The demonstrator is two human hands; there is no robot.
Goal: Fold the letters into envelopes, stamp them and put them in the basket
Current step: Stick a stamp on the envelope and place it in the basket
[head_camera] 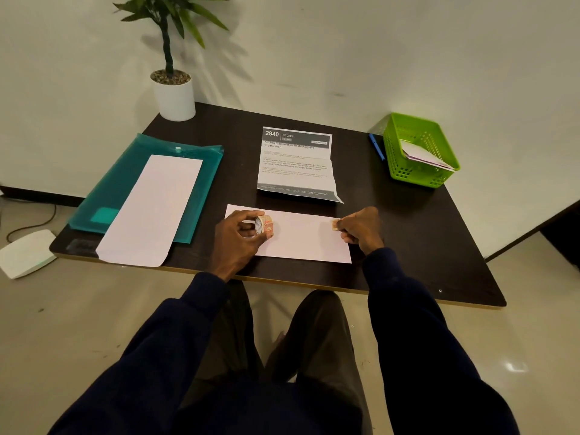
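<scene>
Envelope (301, 238), pale smooth paper, lies at the front of the dark desk (408, 233). Left grip (241, 230) holds a stamp roll (265, 226) over it; right grip (357, 229) pinches a stamp (335, 226) at its right end. Green perforated basket (417, 178) stands by the white wall (376, 42).

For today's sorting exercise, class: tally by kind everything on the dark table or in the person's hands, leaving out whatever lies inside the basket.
Envelopes: 2
Printed letter: 1
Stamp roll: 1
Loose stamp: 1
Folder: 1
Basket: 1
Pen: 1
Potted plant: 1
Total: 9
</scene>
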